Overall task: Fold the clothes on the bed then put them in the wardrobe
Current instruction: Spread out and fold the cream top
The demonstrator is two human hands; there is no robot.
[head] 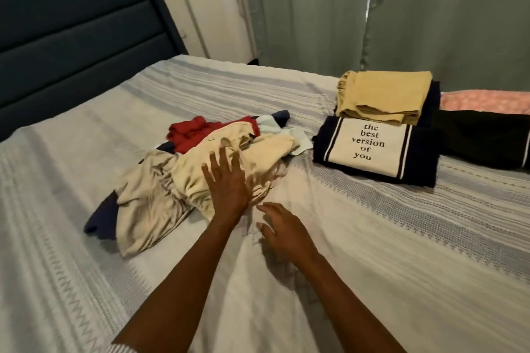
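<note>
The task looks partly done, with folding under way and nothing yet moved to a wardrobe, which is not in view. At the far left stands the headboard [71, 31], with bare bedspread [57, 238] below it offering wide room on that side. Next comes the unfolded heap [200, 169]: a cream garment on top, red and navy pieces under and behind it, all crumpled near the middle of the bed. The left hand [226, 183] lies flat on the heap's near edge with fingers straight and spread, gripping nothing. Just beside it, the right hand [282, 228] hovers low over the bedspread with fingers loosely apart, also holding nothing; whether it touches the cloth I cannot tell. To the right sits the finished work: a folded navy shirt [372, 149] with printed words, a folded tan piece [384, 97] stacked behind it, and a dark garment [481, 137] beyond, lying close to the bed's right edge by the curtain [401, 8]. My reading is that several pieces in the heap remain to fold, and the open stretch of bed nearest the person gives the best room for spreading one out.
</note>
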